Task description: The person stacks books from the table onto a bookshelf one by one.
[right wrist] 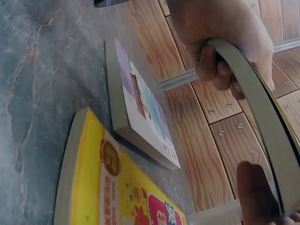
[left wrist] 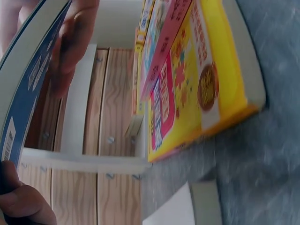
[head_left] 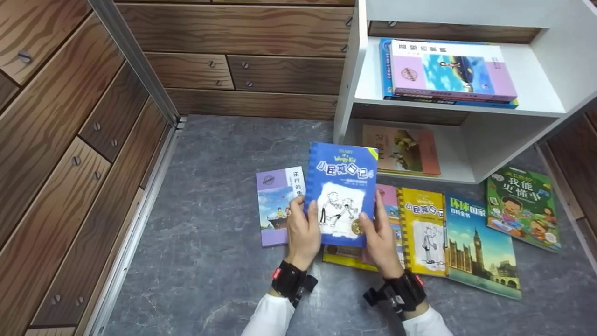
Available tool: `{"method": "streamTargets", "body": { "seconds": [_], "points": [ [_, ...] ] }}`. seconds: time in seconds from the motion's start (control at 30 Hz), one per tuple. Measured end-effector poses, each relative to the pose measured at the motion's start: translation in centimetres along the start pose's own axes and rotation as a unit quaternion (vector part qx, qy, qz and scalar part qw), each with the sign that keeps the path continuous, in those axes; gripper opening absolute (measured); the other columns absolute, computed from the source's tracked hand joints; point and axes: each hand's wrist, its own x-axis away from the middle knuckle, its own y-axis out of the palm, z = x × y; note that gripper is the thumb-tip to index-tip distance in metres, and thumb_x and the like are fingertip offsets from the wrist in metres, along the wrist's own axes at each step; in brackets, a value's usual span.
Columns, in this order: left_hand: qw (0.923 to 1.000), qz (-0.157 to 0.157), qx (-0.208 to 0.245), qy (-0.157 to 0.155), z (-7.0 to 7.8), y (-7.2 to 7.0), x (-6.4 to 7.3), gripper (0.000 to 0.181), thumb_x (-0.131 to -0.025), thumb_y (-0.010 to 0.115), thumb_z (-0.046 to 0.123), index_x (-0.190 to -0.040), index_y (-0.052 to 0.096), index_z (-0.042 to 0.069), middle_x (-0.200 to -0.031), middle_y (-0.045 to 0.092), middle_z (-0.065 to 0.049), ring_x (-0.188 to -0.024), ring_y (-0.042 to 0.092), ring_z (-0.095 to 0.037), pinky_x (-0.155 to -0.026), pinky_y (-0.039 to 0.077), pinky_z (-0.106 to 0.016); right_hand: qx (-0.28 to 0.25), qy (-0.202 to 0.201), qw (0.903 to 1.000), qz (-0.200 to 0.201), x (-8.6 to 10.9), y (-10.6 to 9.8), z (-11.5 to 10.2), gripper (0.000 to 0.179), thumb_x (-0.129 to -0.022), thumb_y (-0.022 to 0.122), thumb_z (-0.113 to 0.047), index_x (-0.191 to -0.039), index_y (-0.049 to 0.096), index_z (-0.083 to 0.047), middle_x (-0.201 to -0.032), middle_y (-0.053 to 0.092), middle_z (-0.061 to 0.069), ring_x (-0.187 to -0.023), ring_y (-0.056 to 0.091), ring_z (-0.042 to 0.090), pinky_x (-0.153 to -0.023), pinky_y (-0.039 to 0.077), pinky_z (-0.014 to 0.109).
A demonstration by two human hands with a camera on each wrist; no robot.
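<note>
Grey floor; blue book gripped above it from both sides

The left edge is held by the left hand, thumb on the cover, fingers curled beneath; the right edge is gripped by the right hand, its thumb also on the cover; the book is thus set between the two sets of fingers, its long axis pointed away from the body, its far end extended beyond them; on the floor, a purple book is seen to the left, and a yellow diary, a clock-tower book and a green book to the right; ahead and rightward, nearer the right hand, a white shelf is placed, a book stack borne on its upper board; wood-patterned panels are seen behind.
</note>
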Motion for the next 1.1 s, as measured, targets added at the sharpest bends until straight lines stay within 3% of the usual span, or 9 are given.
{"method": "streamTargets", "body": {
  "seconds": [0.13,0.27,0.4,0.5,0.57,0.67,0.83,0.97,1.1],
  "points": [
    [0.9998,0.014,0.005,0.014,0.0,0.9,0.6,0.017,-0.108,0.053,0.011,-0.119,0.052,-0.001,-0.074,0.053,0.004,-0.061,0.043,-0.005,-0.053,0.040,-0.025,0.009,0.017,0.9995,0.025,-0.1,0.1,-0.1,0.070,-0.110,0.051,-0.015,-0.168,0.012,-0.013,-0.173,0.016,0.011,-0.158,0.020,0.024,-0.127,0.022,0.032],
    [0.9997,0.011,0.013,0.017,0.1,1.3,0.8,0.016,-0.107,0.054,0.011,-0.119,0.051,0.000,-0.074,0.054,0.004,-0.060,0.043,-0.004,-0.051,0.040,-0.024,0.020,-0.003,0.9985,0.050,-0.4,0.1,0.0,0.071,-0.108,0.055,-0.010,-0.167,0.016,-0.010,-0.170,0.025,0.015,-0.154,0.030,0.030,-0.125,0.029,0.034],
    [0.9989,-0.037,0.027,-0.012,0.2,1.0,0.8,0.021,-0.109,0.052,0.016,-0.123,0.049,0.000,-0.076,0.055,0.000,-0.060,0.044,-0.007,-0.052,0.041,-0.027,0.031,-0.036,0.9973,0.055,-0.6,-0.4,0.0,0.070,-0.105,0.057,-0.005,-0.165,0.021,-0.006,-0.167,0.032,0.018,-0.146,0.043,0.028,-0.118,0.038,0.025],
    [0.9944,-0.093,0.028,-0.041,0.3,0.4,0.5,0.029,-0.110,0.052,0.024,-0.128,0.047,0.002,-0.091,0.066,-0.004,-0.070,0.056,-0.010,-0.061,0.049,-0.028,0.039,-0.061,0.9963,0.047,-1.1,-1.4,-0.4,0.068,-0.104,0.058,0.000,-0.164,0.027,-0.004,-0.162,0.039,0.021,-0.132,0.056,0.022,-0.107,0.049,0.022],
    [0.9906,-0.126,0.024,-0.047,0.2,-0.1,0.0,0.033,-0.109,0.054,0.027,-0.131,0.046,0.003,-0.101,0.069,-0.007,-0.077,0.060,-0.013,-0.067,0.051,-0.029,0.038,-0.080,0.9956,0.029,-1.5,-2.2,-0.8,0.067,-0.103,0.057,0.004,-0.163,0.029,-0.004,-0.159,0.043,0.025,-0.121,0.061,0.018,-0.099,0.054,0.023],
    [0.9890,-0.142,0.018,-0.038,0.0,-0.9,-1.0,0.038,-0.108,0.057,0.027,-0.135,0.047,0.004,-0.111,0.067,-0.007,-0.087,0.063,-0.016,-0.073,0.054,-0.030,0.052,-0.094,0.9942,-0.006,-2.0,-3.6,-1.5,0.067,-0.103,0.057,0.005,-0.163,0.032,-0.009,-0.153,0.048,0.027,-0.104,0.064,0.014,-0.084,0.059,0.022],
    [0.9932,-0.115,0.007,-0.019,-0.1,-2.6,-3.1,0.042,-0.107,0.059,0.023,-0.142,0.048,0.003,-0.116,0.064,-0.006,-0.093,0.063,-0.018,-0.070,0.055,-0.028,0.082,-0.112,0.9882,-0.065,-2.5,-5.7,-2.6,0.067,-0.101,0.059,0.007,-0.162,0.036,-0.012,-0.123,0.065,0.021,-0.071,0.060,0.013,-0.059,0.057,0.024],
    [0.9946,-0.103,-0.009,0.010,-0.2,-3.9,-4.7,0.042,-0.106,0.060,0.022,-0.142,0.054,0.003,-0.120,0.067,-0.007,-0.098,0.065,-0.019,-0.069,0.054,-0.028,0.109,-0.145,0.9770,-0.112,-3.1,-7.1,-3.6,0.067,-0.098,0.058,0.014,-0.160,0.038,-0.004,-0.116,0.067,0.019,-0.072,0.061,0.014,-0.060,0.057,0.024],
    [0.9904,-0.127,0.005,0.053,-0.5,-4.6,-6.0,0.039,-0.106,0.061,0.021,-0.141,0.057,0.004,-0.124,0.069,-0.010,-0.103,0.065,-0.019,-0.077,0.053,-0.033,0.139,-0.164,0.9648,-0.151,-3.6,-7.9,-4.5,0.069,-0.096,0.059,0.017,-0.158,0.042,-0.006,-0.130,0.066,0.018,-0.073,0.063,0.015,-0.062,0.059,0.025]
  ]
}}
